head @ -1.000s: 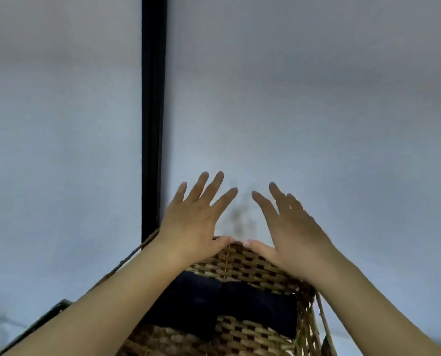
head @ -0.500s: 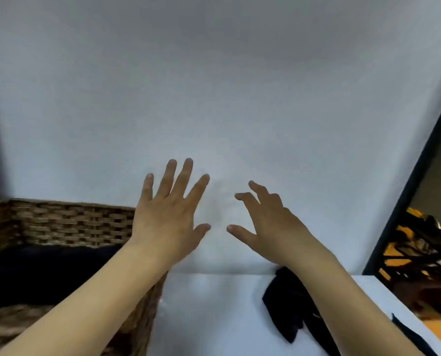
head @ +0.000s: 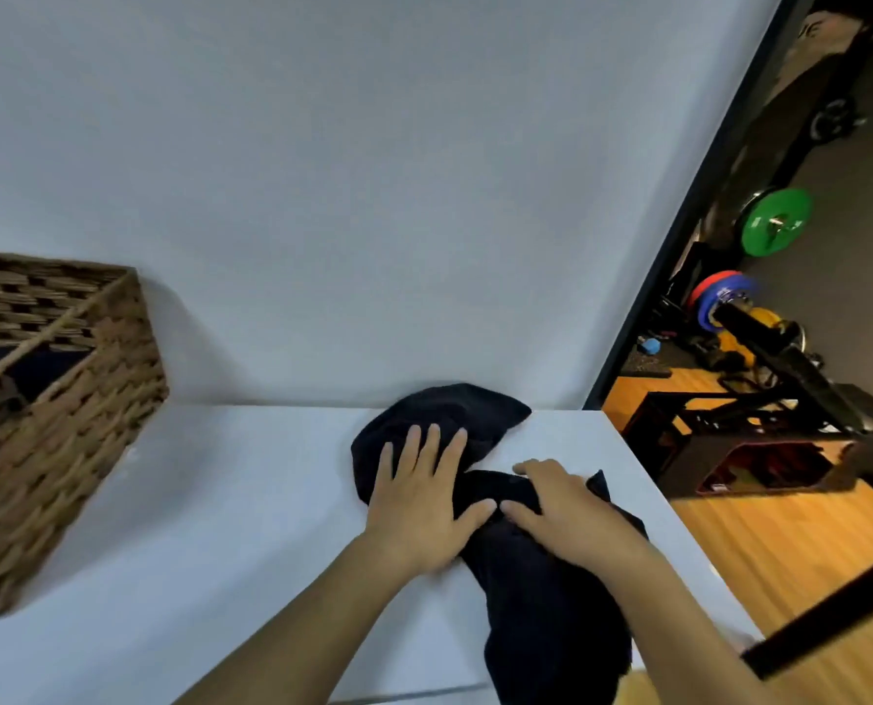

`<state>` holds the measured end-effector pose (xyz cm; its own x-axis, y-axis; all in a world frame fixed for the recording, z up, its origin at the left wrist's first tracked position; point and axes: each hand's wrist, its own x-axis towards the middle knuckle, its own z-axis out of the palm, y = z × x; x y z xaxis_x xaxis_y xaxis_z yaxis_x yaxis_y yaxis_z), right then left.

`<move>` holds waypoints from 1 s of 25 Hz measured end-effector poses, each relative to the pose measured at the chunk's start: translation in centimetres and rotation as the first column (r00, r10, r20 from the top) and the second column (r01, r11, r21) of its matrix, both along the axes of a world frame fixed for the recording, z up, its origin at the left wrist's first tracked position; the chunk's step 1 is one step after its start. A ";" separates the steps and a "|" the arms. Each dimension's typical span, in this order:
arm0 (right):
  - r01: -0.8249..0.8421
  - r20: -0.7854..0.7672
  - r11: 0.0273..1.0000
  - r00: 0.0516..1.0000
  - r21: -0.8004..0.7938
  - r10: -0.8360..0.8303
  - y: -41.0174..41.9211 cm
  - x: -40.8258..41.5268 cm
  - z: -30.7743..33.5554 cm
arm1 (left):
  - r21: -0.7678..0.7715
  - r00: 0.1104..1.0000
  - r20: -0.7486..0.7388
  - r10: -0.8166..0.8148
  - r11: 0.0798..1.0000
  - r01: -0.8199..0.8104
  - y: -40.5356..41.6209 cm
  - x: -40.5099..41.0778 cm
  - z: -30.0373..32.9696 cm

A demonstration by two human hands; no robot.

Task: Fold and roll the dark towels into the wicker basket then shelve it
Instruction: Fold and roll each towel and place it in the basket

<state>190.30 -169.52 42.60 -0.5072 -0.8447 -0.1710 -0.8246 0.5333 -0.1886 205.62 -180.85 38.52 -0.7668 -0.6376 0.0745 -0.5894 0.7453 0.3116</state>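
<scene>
A crumpled dark towel (head: 541, 592) lies on the white tabletop (head: 221, 526) near its right edge, one end bunched against the wall, the other hanging toward me. My left hand (head: 419, 501) presses flat on the towel's far part with straight fingers. My right hand (head: 566, 511) lies on the towel beside it, fingers bent over the cloth; a firm grip is unclear. The wicker basket (head: 68, 424) stands at the left by the wall, with dark towel (head: 33, 368) inside.
A pale wall (head: 373, 195) backs the table. To the right, past a black frame (head: 678, 221), is a wooden floor with coloured weight plates (head: 775, 221) and black gym equipment (head: 780, 399). The table's right edge runs close to my right arm.
My view swung right from the basket to the loose towel. Both hands dropped from the air near the basket onto the dark towel on the table.
</scene>
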 end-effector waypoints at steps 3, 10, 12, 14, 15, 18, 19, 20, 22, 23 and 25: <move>-0.022 -0.104 0.997 0.994 -0.067 0.014 0.0 -0.7 -3.1 | -0.129 0.998 -0.022 0.053 0.990 -0.055 -0.3 -1.4 -2.3; 0.167 0.131 0.900 0.984 -0.402 -0.124 -2.4 -4.8 -0.5 | 0.072 0.915 -0.320 0.246 0.969 -0.236 -5.0 -3.2 1.2; 0.132 -0.003 0.937 0.990 -0.323 -0.140 -3.6 -5.9 1.4 | 0.303 0.779 -0.519 0.351 0.928 -0.217 -6.0 -2.7 3.9; 0.021 -0.121 0.962 0.991 -0.272 -0.056 -4.6 -5.1 2.9 | 0.484 0.607 -0.651 0.455 0.865 -0.129 -6.6 -2.0 7.0; -0.041 -0.078 0.946 0.997 -0.323 0.017 -5.1 -4.0 3.4 | 0.524 0.540 -0.686 0.487 0.846 -0.096 -6.6 -1.7 8.3; -0.089 0.139 0.839 0.971 -0.537 0.192 -7.0 -0.3 4.5 | 0.568 0.420 -0.751 0.509 0.823 0.020 -6.1 -0.6 11.9; -0.086 0.140 0.796 0.968 -0.599 0.209 -7.8 0.4 4.8 | 0.571 0.398 -0.766 0.504 0.819 0.062 -5.9 -0.2 13.0; -0.096 0.101 0.732 0.970 -0.675 0.220 -8.5 1.0 5.1 | 0.576 0.378 -0.776 0.505 0.812 0.097 -5.6 0.2 13.9; -0.119 0.035 0.574 0.968 -0.810 0.250 -9.4 2.0 6.3 | 0.613 0.321 -0.775 0.544 0.770 0.175 -5.2 1.4 15.5; -0.108 0.050 0.516 0.958 -0.849 0.283 -9.6 2.3 6.9 | 0.637 0.292 -0.766 0.573 0.739 0.221 -5.2 2.1 16.1; -0.081 0.100 0.470 0.932 -0.879 0.349 -9.7 2.7 8.2 | 0.647 0.237 -0.762 0.603 0.717 0.260 -5.4 3.5 16.8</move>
